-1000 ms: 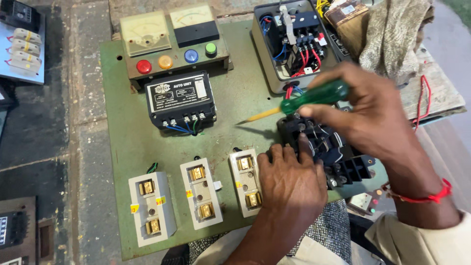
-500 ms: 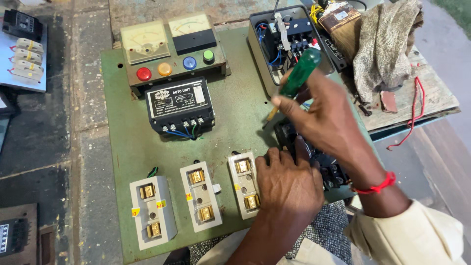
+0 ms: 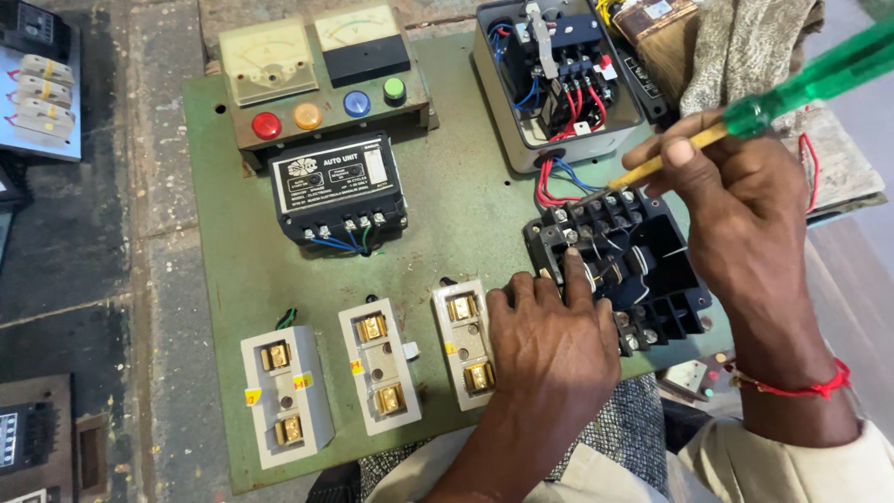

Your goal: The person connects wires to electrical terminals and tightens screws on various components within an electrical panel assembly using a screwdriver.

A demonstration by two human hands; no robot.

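My right hand (image 3: 745, 214) grips a screwdriver (image 3: 792, 88) with a green see-through handle and a yellow shaft; its tip points down at the top terminals of a black contactor block (image 3: 643, 270). My left hand (image 3: 549, 349) rests on the green panel board (image 3: 466, 214), fingers spread, with one fingertip pressing the left side of the black block. The block sits at the board's right edge, with red and blue wires (image 3: 554, 182) running up from it.
On the board: a black relay unit (image 3: 337, 191), a meter box with coloured buttons (image 3: 317, 79), three white fuse holders (image 3: 372, 368), and an open grey starter box (image 3: 559, 79). Cloth (image 3: 745, 47) lies at the right. Switch parts (image 3: 37, 84) lie on the floor at left.
The view has closed in on the board. My right hand swung the screwdriver so its handle points up and right, tip now at the block's terminals. My left hand stayed on the block.
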